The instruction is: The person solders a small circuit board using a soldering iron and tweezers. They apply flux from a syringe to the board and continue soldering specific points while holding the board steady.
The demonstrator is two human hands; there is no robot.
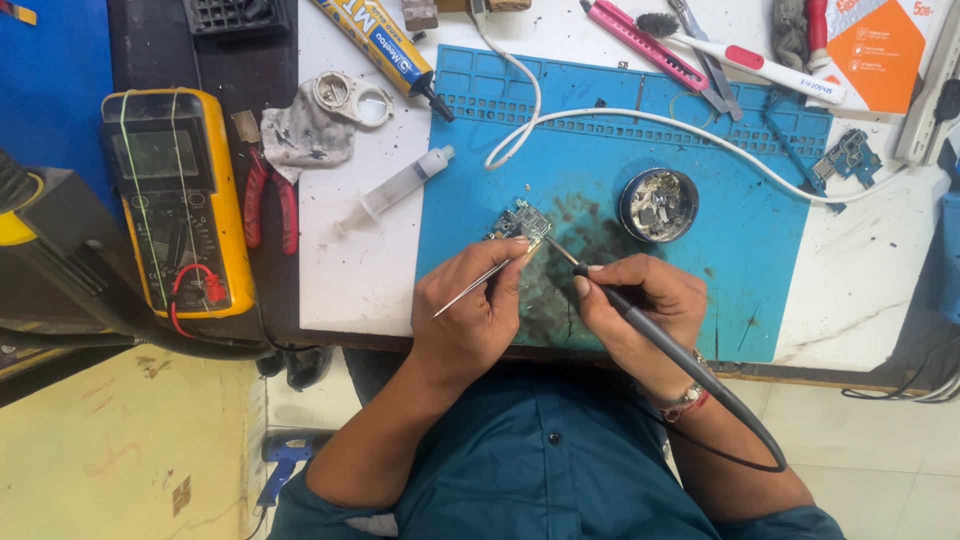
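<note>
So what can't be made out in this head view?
- Tweezers' tips: hidden behind left hand fingers.
- Iron tip contact on the small board: too small to tell.
- Tin contents: too small to identify.
- Iron's cable: hidden under the right hand's forearm.
- Orange box: cut off by the top edge.

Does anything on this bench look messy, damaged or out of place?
Yes. The blue mat carries dark smears around the small circuit board near the soldering iron. A stained rag lies crumpled left of it.
</note>
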